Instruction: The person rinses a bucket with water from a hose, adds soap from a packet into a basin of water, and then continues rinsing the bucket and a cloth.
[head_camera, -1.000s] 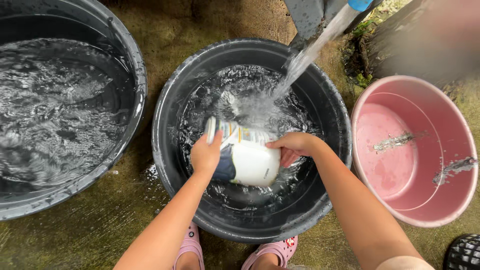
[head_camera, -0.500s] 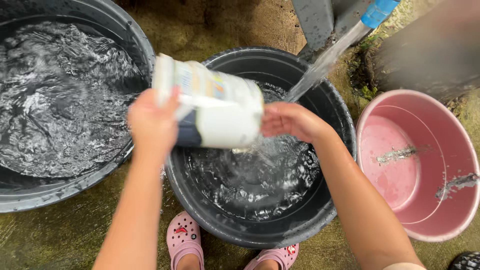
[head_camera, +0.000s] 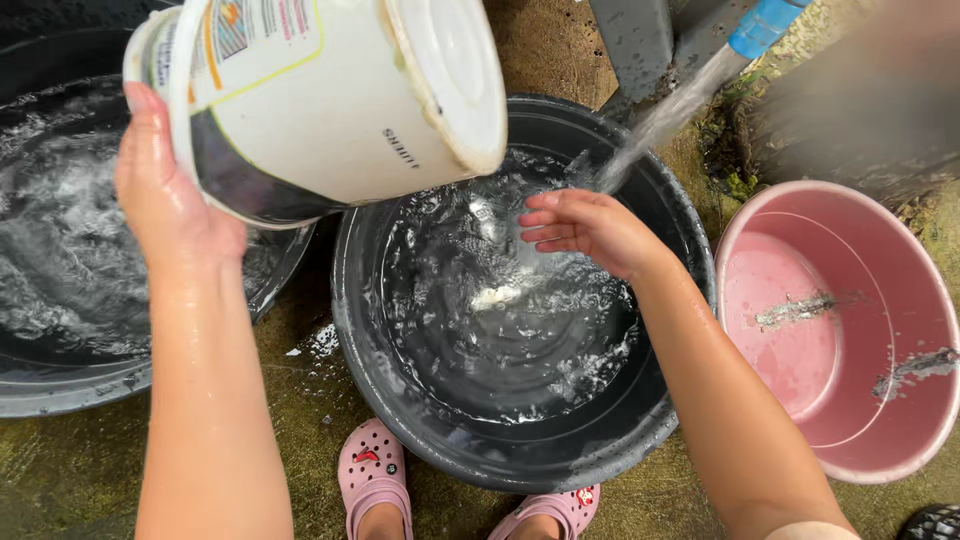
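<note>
My left hand (head_camera: 165, 195) grips a white plastic bucket with a printed label (head_camera: 320, 95), lifted high and tipped on its side, its base toward the right, over the edge of the left tub. My right hand (head_camera: 580, 230) hovers open and empty above the middle black basin (head_camera: 400, 420), fingers spread pointing left. That basin holds rippling water. A stream of water (head_camera: 650, 125) falls into it from a blue-tipped spout (head_camera: 765, 22) at the upper right.
A large black tub of churning water (head_camera: 60, 270) sits at the left. A pink basin (head_camera: 850, 330), nearly dry, stands at the right. My feet in pink clogs (head_camera: 372, 470) are at the basin's near edge on wet mossy ground.
The bucket came up out of the middle basin and moved up and left toward the left tub. My right hand let go of it and now hangs open over the water.
</note>
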